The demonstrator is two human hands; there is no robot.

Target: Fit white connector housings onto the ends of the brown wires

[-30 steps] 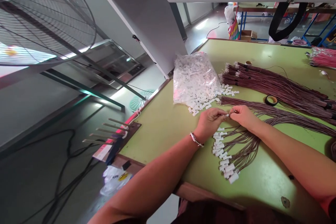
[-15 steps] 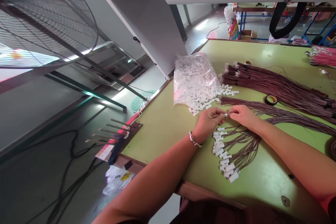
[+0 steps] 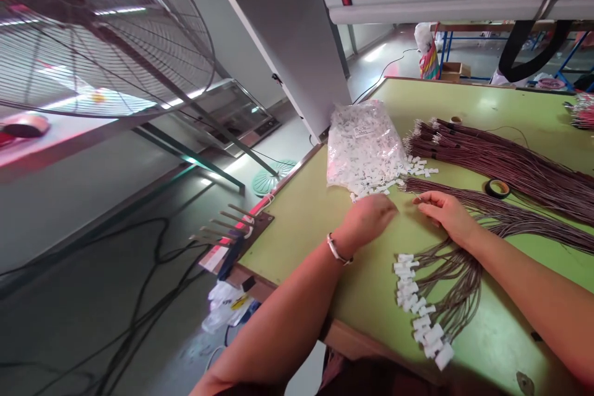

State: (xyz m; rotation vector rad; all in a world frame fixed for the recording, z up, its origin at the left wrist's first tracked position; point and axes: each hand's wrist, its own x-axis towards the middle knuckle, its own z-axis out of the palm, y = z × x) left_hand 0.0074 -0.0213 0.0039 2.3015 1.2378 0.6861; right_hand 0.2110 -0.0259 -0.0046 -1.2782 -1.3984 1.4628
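My left hand [image 3: 369,221], smeared by motion, is over the green table [image 3: 297,223] just below the loose white connectors [image 3: 419,166]. Its fingers curl, but I cannot make out what is in them. To its right, my right hand [image 3: 444,213] pinches a thin brown wire [image 3: 416,200] near its tip. Below the right hand lies a row of white connectors [image 3: 408,288] fitted on the ends of brown wires [image 3: 457,288]. A bundle of bare-ended brown wires [image 3: 520,213] runs behind the right wrist.
A clear plastic bag of connectors [image 3: 364,145] rests at the back left. Thicker wire bundles [image 3: 501,158] and a roll of black tape [image 3: 497,189] lie to the right. A pronged metal rack [image 3: 241,229] is at the left edge. A large fan [image 3: 106,37] stands beyond.
Both hands were together at a white connector; now they are apart, the left one empty of any visible connector. The connector row sits lower in view as the camera has turned left.
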